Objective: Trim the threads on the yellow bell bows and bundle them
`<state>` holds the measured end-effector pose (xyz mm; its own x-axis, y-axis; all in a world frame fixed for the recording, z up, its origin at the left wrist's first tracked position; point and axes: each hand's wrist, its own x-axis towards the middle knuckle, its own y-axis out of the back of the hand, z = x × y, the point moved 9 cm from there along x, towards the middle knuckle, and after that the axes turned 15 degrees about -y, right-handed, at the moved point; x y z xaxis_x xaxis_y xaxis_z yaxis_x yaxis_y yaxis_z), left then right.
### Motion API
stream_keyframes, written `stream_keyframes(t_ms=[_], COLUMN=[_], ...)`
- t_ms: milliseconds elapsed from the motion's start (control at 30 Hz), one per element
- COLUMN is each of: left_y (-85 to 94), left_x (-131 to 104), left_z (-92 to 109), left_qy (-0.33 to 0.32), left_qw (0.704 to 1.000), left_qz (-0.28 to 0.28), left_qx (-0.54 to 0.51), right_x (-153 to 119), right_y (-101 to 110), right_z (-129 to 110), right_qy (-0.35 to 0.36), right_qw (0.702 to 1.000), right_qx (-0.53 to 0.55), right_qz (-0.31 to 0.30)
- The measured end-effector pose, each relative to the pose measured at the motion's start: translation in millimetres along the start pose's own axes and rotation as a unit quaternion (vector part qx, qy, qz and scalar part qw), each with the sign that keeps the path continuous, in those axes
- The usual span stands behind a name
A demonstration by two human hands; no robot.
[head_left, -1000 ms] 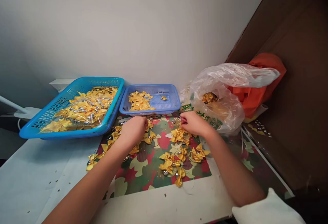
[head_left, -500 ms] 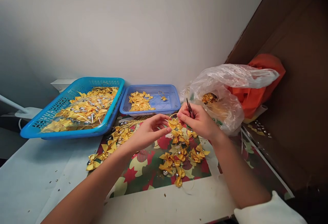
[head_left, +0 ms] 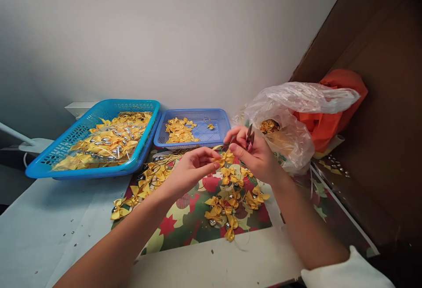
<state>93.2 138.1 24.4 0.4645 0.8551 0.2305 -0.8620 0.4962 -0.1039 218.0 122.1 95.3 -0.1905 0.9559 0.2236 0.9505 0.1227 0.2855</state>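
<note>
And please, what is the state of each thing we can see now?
Left hand, fingertips at the bow
Right hand, holding the cutting tool
Cutting tool, blades pointing up
Bow, raised between hands
Large basket, heaped with bows
Small tray, partly filled, mostly left
Loose bows, scattered in clusters
Clear bag, crumpled, open

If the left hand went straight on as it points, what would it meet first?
The left hand would probably meet the right hand first, just beyond the yellow ribbon bow between them; depth is unclear.
</note>
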Motion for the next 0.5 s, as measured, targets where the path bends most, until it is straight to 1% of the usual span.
stream_keyframes(t_ms=[67, 100, 133, 167, 200, 233, 300, 367, 400, 500], left_y=[5.3, 8.3, 11.2, 13.7, 15.9, 17.6, 20.9, 23.9, 25.1, 27.6], left_x=[0, 0, 0, 0, -1, -1, -2, -3, -3, -5], left_z=[4, 6, 8, 10, 11, 13, 16, 19, 20, 23], left_qy=[-0.021, -0.032, -0.043, -0.052, -0.060, -0.065, -0.069, -0.071, -0.072, -0.075], left_qw=[0.999, 0.998, 0.996, 0.995, 0.993, 0.992, 0.989, 0.985, 0.983, 0.978], left_qz=[0.034, 0.051, 0.069, 0.084, 0.098, 0.109, 0.127, 0.144, 0.150, 0.167], left_qx=[0.011, 0.017, 0.022, 0.024, 0.026, 0.030, 0.044, 0.066, 0.077, 0.099], right_x=[-4, -5, -6, -8, -10, -12, -15, -13, -11, -7], right_y=[10, 13, 13, 10, 7, 6, 5, 3, 2, 0], right_z=[-8, -10, -10, -7, -2, 2, 8, 8, 6, -4], right_qy=[0.024, 0.021, 0.008, -0.021, -0.055, -0.085, -0.127, -0.132, -0.122, -0.065], right_qw=[0.999, 0.999, 0.998, 0.994, 0.984, 0.972, 0.950, 0.941, 0.939, 0.931], right_qx=[-0.014, -0.033, -0.060, -0.099, -0.143, -0.183, -0.245, -0.289, -0.307, -0.358], right_qz=[0.027, 0.018, -0.009, -0.052, -0.095, -0.122, -0.144, -0.120, -0.093, 0.019])
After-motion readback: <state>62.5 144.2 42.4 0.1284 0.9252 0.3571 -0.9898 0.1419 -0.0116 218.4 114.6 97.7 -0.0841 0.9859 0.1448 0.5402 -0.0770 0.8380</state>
